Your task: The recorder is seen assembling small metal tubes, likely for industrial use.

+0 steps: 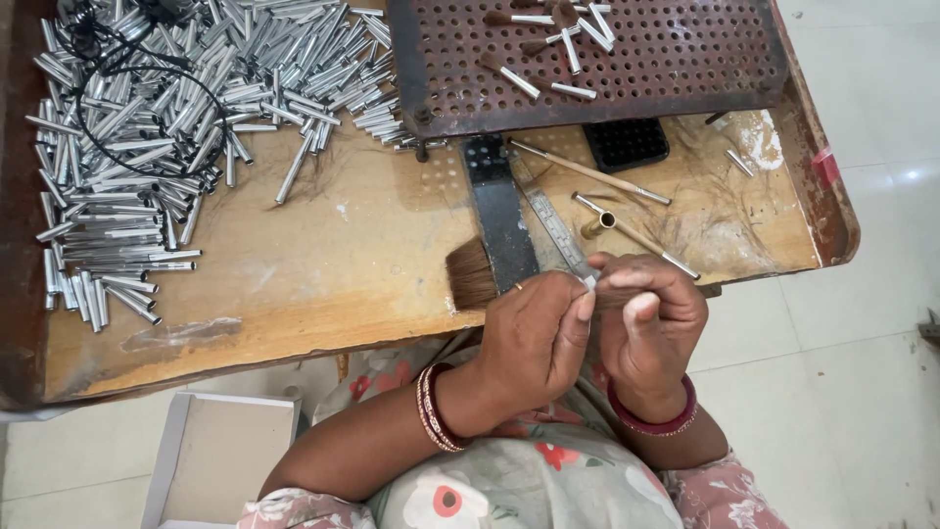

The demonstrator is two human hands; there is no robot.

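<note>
both hands (597, 328) pinch a small silver tube (590, 282) at the desk (323, 264) edge, brown bristle tuft (470, 274) just left of the fingers (585, 306).

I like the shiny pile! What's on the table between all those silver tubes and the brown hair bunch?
In the head view, only bare wooden table lies between the silver tubes and the brown hair bunch; one stray tube lies at the pile's edge.

Open bare wooden tabletop (323, 255) mid-left; blocked far left by piled metal tubes (147, 127), ahead by perforated metal tray (676, 69).
</note>
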